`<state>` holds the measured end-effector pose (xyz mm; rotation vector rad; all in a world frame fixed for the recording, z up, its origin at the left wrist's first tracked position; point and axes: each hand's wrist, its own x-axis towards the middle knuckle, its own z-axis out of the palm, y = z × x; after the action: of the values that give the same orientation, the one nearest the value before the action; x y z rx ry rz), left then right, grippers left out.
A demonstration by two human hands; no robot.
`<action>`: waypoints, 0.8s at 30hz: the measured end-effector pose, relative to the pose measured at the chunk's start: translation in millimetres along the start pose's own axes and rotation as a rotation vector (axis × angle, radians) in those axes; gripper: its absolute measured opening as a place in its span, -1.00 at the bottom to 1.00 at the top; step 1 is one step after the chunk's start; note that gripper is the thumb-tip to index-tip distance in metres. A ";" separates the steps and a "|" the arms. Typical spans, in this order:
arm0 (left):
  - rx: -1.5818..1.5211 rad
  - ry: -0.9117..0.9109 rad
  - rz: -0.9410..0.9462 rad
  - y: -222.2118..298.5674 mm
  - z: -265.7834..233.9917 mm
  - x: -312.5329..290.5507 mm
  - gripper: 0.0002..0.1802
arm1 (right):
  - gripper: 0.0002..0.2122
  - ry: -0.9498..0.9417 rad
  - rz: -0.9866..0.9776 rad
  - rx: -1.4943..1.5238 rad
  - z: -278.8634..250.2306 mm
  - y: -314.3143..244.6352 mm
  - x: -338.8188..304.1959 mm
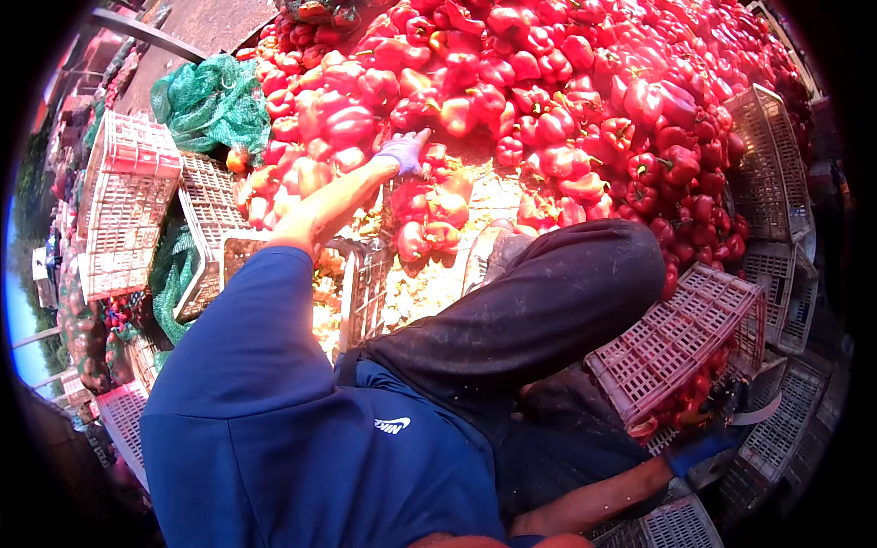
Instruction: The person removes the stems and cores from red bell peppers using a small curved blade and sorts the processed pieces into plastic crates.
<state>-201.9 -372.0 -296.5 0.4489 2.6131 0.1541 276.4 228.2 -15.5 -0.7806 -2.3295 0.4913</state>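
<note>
A large heap of red bell peppers (557, 119) spreads across the far side in front of me. My left hand (402, 153), in a purple glove, reaches over its near edge with its visible fingers stretched out among the peppers. Nothing shows in its grasp. At the lower right, my right hand (702, 449), in a blue glove, is low beside a tilted pink crate (678, 340). Several red peppers (699, 393) lie under and beside that crate. A pale curved strip (756, 413) juts out near the right hand. Shade hides those fingers and whether they grip it.
A tall pale crate (128, 205) and another crate (206, 205) stand at the left, near green netting (215, 105). More crates (772, 164) line the right side. My bent knee (612, 265) rises between my arms. Another crate (365, 292) is by my left leg.
</note>
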 end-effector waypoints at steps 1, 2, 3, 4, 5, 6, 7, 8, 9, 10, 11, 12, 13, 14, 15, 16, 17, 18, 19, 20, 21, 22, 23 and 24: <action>0.051 -0.047 -0.048 23.2 7.6 8.2 0.19 | -0.65 0.010 0.090 0.033 -3.5 -18.8 -7.7; 0.096 -0.115 -0.071 22.4 15.1 15.1 0.14 | -0.66 0.012 0.194 0.192 4.0 -37.4 -6.4; 0.152 -0.175 -0.088 20.8 14.9 23.9 0.09 | -0.66 0.005 0.249 0.275 8.0 -41.2 -6.4; 0.172 -0.002 -0.015 20.7 22.7 22.9 -0.07 | -0.67 -0.003 0.301 0.353 11.4 -45.1 -4.2; 0.129 -0.040 -0.027 21.3 29.7 23.9 -0.11 | -0.67 -0.036 0.296 0.350 13.5 -43.8 -3.0; 0.096 -0.077 -0.039 24.4 28.8 23.9 -0.14 | -0.67 -0.066 0.299 0.351 19.5 -40.8 -4.1; 0.063 -0.111 -0.046 25.9 30.1 24.3 -0.17 | -0.68 -0.068 0.078 0.237 25.8 -51.1 -1.8; -0.037 -0.035 -0.059 26.5 34.8 18.7 -0.23 | -0.68 -0.073 -0.142 0.120 34.1 -60.8 2.3; -0.082 -0.058 -0.124 16.5 37.0 20.9 -0.25 | -0.68 -0.073 -0.129 0.156 42.0 -71.3 8.3; -0.135 -0.014 -0.141 10.0 41.1 18.8 -0.26 | -0.69 -0.074 -0.115 0.189 50.2 -81.3 14.4; -0.188 0.031 -0.158 4.0 45.8 16.2 -0.26 | -0.69 -0.072 0.142 0.362 55.5 -88.0 18.4; -0.214 0.017 -0.178 2.9 45.3 16.3 -0.31 | -0.69 -0.069 0.402 0.534 59.8 -93.0 20.6; -0.243 0.031 -0.163 1.0 44.3 14.9 -0.36 | -0.70 -0.081 0.376 0.539 63.4 -98.8 19.9; -0.243 0.054 -0.176 0.5 42.0 15.1 -0.38 | -0.70 -0.091 0.352 0.545 66.4 -104.8 17.5; -0.240 0.073 -0.172 9.5 39.1 17.3 -0.40 | -0.70 -0.086 0.335 0.542 63.5 -105.6 13.0; -0.223 0.062 -0.178 25.4 40.1 19.0 -0.38 | -0.70 -0.075 0.367 0.557 55.2 -102.6 9.0; -0.168 0.158 -0.109 39.5 39.6 16.7 -0.36 | -0.70 -0.055 0.405 0.572 49.0 -97.4 3.7; -0.080 0.184 -0.100 33.4 41.9 21.8 -0.35 | -0.70 -0.026 0.439 0.598 44.5 -90.2 1.5; -0.243 0.044 -0.135 49.9 41.0 28.8 -0.28 | -0.71 0.048 0.505 0.636 37.6 -85.6 -6.7; -0.263 0.165 -0.182 20.3 59.5 35.5 -0.20 | -0.72 0.073 0.485 0.707 47.0 -104.4 2.3; -0.367 0.108 -0.168 52.9 70.0 33.1 -0.15 | -0.73 0.106 0.489 0.670 32.7 -114.9 -4.7; -0.224 0.118 -0.170 48.6 82.3 38.1 -0.14 | -0.75 0.087 0.500 0.678 25.3 -115.3 0.7; -0.280 0.158 -0.171 24.0 109.6 48.4 -0.11 | -0.72 0.071 0.375 0.588 34.5 -101.5 9.6; -0.272 0.253 -0.280 -39.5 132.3 62.9 -0.18 | -0.72 0.027 0.280 0.607 55.5 -122.3 45.8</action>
<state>-202.2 -383.9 -447.8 -0.0358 2.8094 0.4914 161.2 157.1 26.8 -0.7956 -1.8834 1.2264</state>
